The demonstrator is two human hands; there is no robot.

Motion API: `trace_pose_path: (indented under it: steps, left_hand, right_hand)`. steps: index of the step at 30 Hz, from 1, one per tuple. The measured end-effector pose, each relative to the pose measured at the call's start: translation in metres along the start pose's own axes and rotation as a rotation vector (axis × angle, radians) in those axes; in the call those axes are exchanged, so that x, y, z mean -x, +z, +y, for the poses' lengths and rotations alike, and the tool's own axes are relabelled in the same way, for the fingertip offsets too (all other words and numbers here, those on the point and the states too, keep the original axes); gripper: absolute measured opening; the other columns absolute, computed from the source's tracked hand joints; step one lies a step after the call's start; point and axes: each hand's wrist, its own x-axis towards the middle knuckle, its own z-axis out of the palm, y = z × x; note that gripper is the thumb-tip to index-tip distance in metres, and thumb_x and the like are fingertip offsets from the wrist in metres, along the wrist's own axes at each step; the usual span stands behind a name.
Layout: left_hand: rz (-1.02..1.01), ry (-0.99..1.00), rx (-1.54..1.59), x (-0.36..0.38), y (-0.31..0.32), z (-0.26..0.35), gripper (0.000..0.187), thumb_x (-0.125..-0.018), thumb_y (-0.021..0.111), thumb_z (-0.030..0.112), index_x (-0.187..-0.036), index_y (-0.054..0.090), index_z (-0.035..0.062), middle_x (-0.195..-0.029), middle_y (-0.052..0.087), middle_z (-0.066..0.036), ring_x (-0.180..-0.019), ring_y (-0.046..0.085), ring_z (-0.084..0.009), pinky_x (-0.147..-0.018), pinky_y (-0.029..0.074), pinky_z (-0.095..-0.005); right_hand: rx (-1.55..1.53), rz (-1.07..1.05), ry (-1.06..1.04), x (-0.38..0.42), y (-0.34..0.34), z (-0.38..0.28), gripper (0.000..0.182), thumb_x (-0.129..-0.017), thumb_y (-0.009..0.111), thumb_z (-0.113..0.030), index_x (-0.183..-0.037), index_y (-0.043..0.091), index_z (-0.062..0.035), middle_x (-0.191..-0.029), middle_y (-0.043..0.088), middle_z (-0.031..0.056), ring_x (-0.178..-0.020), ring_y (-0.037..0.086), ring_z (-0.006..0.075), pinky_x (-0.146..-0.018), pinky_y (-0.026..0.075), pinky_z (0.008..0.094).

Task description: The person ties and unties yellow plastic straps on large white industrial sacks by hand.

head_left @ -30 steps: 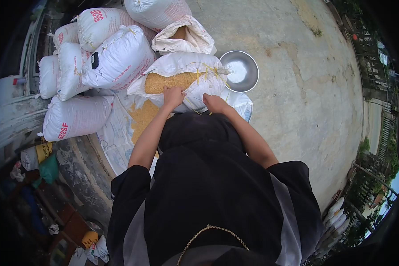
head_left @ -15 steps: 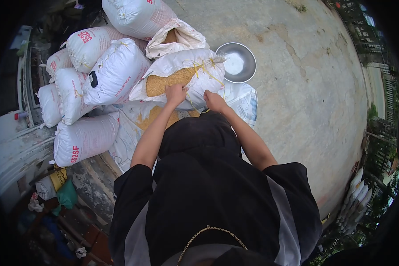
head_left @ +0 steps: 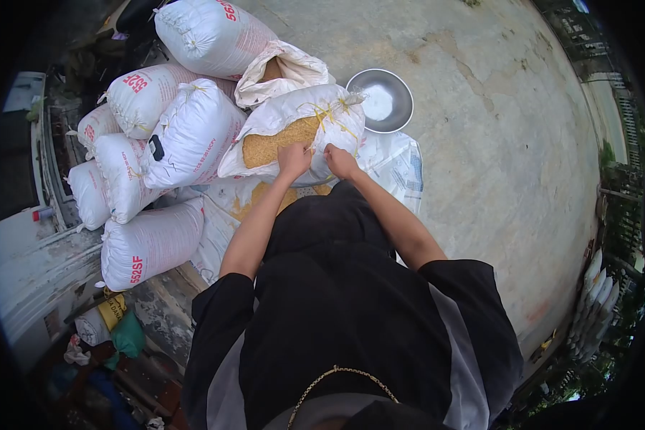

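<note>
Concrete floor (head_left: 480,165); pale sheet (head_left: 408,161) under open sack (head_left: 272,120); left hand (head_left: 294,159), right hand (head_left: 342,162) curled closed, hold unclear.

Concrete floor (head_left: 494,165) under white sacks (head_left: 197,132), printed sheet (head_left: 405,168); metal basin (head_left: 380,102).

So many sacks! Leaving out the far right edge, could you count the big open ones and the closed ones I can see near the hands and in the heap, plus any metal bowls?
Open sacks: 2
Closed sacks: 7
Metal bowl: 1
Total: 10
</note>
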Motion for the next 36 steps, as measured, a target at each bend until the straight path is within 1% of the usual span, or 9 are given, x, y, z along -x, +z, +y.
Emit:
trace_pose_path:
  steps: [7,10,15,17,20,24,26,30,36]
  left_hand:
    - [0.023,-0.213,0.363,-0.018,0.046,-0.032,0.030,-0.085,0.061,0.035,-0.080,0.069,0.0065,-0.075,0.065,-0.020,-0.070,0.063,-0.0350,-0.064,0.046,-0.0441]
    - [-0.154,-0.222,0.325,-0.023,0.058,-0.028,0.030,-0.086,0.058,0.027,-0.082,0.069,-0.0005,-0.082,0.067,-0.021,-0.078,0.065,-0.0365,-0.069,0.049,-0.0435]
    - [-0.110,-0.511,0.780,-0.037,0.074,-0.019,0.025,-0.086,0.059,0.018,-0.077,0.068,-0.0039,-0.077,0.069,-0.015,-0.061,0.065,-0.0223,-0.062,0.052,-0.0362]
    - [0.016,-0.566,0.887,-0.047,0.062,-0.024,0.025,-0.087,0.058,0.018,-0.076,0.067,-0.0024,-0.075,0.069,-0.014,-0.057,0.063,-0.0210,-0.056,0.051,-0.0338]
    - [0.059,-0.596,1.034,-0.055,0.046,-0.042,0.024,-0.090,0.057,0.019,-0.076,0.064,0.0008,-0.072,0.068,-0.011,-0.053,0.062,-0.0184,-0.047,0.048,-0.0297]
    - [-0.265,-0.630,1.034,-0.051,0.030,-0.036,0.024,-0.092,0.055,0.020,-0.080,0.064,0.0024,-0.070,0.067,-0.008,-0.051,0.060,-0.0140,-0.043,0.044,-0.0270]
    - [-0.315,-0.604,1.041,-0.046,0.034,-0.039,0.024,-0.093,0.056,0.023,-0.082,0.064,0.0035,-0.073,0.067,-0.007,-0.053,0.060,-0.0130,-0.043,0.043,-0.0263]
    - [-0.367,-0.597,1.135,-0.045,0.041,-0.047,0.024,-0.094,0.056,0.028,-0.093,0.063,0.0048,-0.083,0.068,-0.006,-0.059,0.061,-0.0117,-0.045,0.042,-0.0244]
    - [0.111,-1.009,1.665,-0.062,0.035,-0.055,0.024,-0.094,0.055,0.027,-0.096,0.058,0.0037,-0.081,0.066,-0.006,-0.058,0.062,-0.0114,-0.043,0.042,-0.0246]
  right_hand:
    - [-0.193,0.013,-0.041,-0.020,0.021,0.019,0.018,-0.093,0.050,-0.023,-0.100,0.057,-0.0086,-0.088,0.066,0.0192,-0.086,0.063,0.0385,-0.077,0.047,0.0457]
    - [-0.354,-0.032,-0.051,-0.019,0.028,0.036,0.015,-0.091,0.054,-0.020,-0.097,0.057,-0.0067,-0.084,0.066,0.0181,-0.081,0.064,0.0347,-0.074,0.048,0.0422]
    - [-0.496,-0.031,-0.110,-0.012,0.026,0.038,0.012,-0.088,0.056,-0.013,-0.094,0.057,-0.0030,-0.085,0.066,0.0182,-0.078,0.064,0.0338,-0.070,0.049,0.0415]
    - [0.002,0.239,-0.052,0.003,0.002,0.005,0.008,-0.087,0.056,-0.006,-0.092,0.057,-0.0001,-0.083,0.063,0.0154,-0.074,0.062,0.0322,-0.070,0.049,0.0406]
    - [-0.053,0.508,-0.150,0.008,-0.025,-0.039,0.011,-0.084,0.058,-0.009,-0.091,0.059,0.0001,-0.088,0.064,0.0187,-0.080,0.062,0.0380,-0.073,0.050,0.0438]
    - [0.038,0.445,-0.303,-0.011,-0.017,-0.050,0.014,-0.084,0.059,-0.014,-0.089,0.061,-0.0008,-0.090,0.064,0.0188,-0.083,0.064,0.0358,-0.073,0.051,0.0432]
    - [0.298,0.078,-0.132,-0.025,-0.003,-0.040,0.015,-0.083,0.059,-0.016,-0.087,0.064,-0.0028,-0.088,0.065,0.0183,-0.084,0.065,0.0354,-0.072,0.052,0.0442]
    - [0.339,0.001,-0.076,-0.036,0.002,-0.034,0.015,-0.083,0.058,-0.017,-0.086,0.065,-0.0042,-0.084,0.067,0.0180,-0.081,0.066,0.0356,-0.070,0.053,0.0454]
    - [0.416,-0.012,-0.033,-0.044,0.004,-0.032,0.019,-0.083,0.058,-0.022,-0.081,0.068,-0.0060,-0.079,0.067,0.0188,-0.077,0.067,0.0348,-0.070,0.054,0.0459]
